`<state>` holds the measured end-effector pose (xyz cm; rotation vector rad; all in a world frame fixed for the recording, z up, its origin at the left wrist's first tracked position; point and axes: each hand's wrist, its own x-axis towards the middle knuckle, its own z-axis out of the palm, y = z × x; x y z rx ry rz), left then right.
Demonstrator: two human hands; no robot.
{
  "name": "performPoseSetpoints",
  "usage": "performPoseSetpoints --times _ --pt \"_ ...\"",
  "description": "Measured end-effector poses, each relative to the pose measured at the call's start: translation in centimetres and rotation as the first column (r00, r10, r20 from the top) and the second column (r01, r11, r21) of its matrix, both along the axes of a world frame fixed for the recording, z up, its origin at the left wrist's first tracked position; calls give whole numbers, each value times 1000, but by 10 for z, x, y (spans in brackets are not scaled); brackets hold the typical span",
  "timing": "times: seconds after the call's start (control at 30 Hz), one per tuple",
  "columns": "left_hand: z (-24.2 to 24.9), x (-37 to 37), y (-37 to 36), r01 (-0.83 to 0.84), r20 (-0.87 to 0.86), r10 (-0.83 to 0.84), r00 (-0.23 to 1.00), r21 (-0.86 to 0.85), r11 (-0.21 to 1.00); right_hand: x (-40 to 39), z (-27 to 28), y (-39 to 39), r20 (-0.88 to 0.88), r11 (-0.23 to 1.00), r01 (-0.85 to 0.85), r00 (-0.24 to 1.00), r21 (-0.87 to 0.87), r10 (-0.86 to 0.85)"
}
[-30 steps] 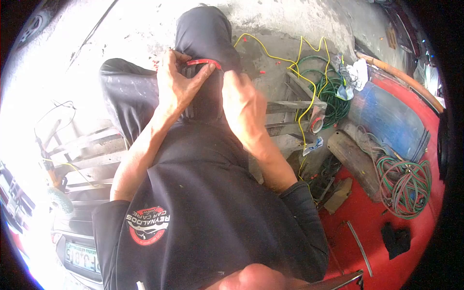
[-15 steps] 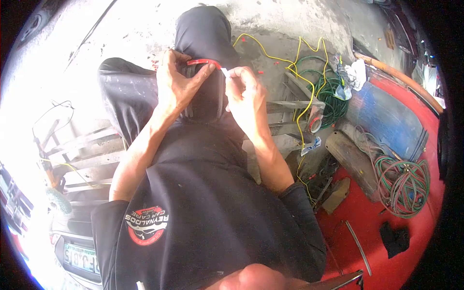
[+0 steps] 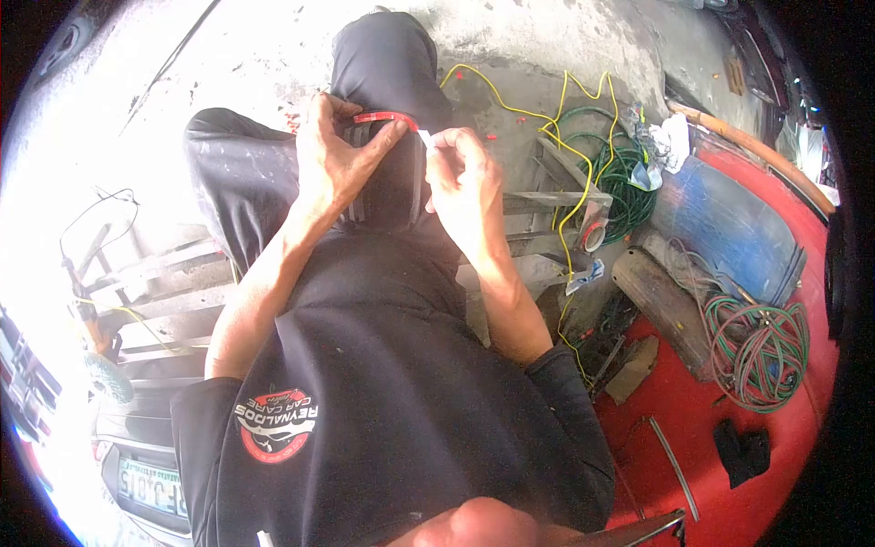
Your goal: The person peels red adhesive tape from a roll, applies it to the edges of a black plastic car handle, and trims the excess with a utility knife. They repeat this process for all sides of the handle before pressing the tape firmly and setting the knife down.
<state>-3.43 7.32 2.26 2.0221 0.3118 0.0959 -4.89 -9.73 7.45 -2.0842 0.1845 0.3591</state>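
A dark, curved part with raised edges rests on my lap between my thighs. Along its far edge runs a narrow red strip of tape, bending down at its right into a white end. My left hand grips this far edge, its fingers at the strip's left end and its thumb pressed near the bend. Closed in a pinch, my right hand holds the white end between thumb and forefinger. What lies under the fingertips is hidden.
A slatted bench is beneath me. On my right are a yellow cord, a coiled green hose, a tape roll, a blue panel and coiled hoses on a red surface. A car's plate shows at lower left.
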Motion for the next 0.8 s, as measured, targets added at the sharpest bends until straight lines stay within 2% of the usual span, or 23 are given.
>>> performPoseSetpoints --times 0.53,0.63,0.73,0.8 --pt "1 0 -1 -4 -2 4 1000 8 1000 5 2 2 -13 1000 -18 1000 -19 17" --pt "3 0 -1 -6 -21 6 1000 7 1000 6 5 6 6 993 -36 999 -113 37" --pt "3 0 -1 -1 -19 1 1000 25 1000 9 11 11 148 950 -103 977 -294 152" --pt "6 0 -2 0 -28 1 1000 7 1000 9 14 13 116 938 -119 980 -326 164"
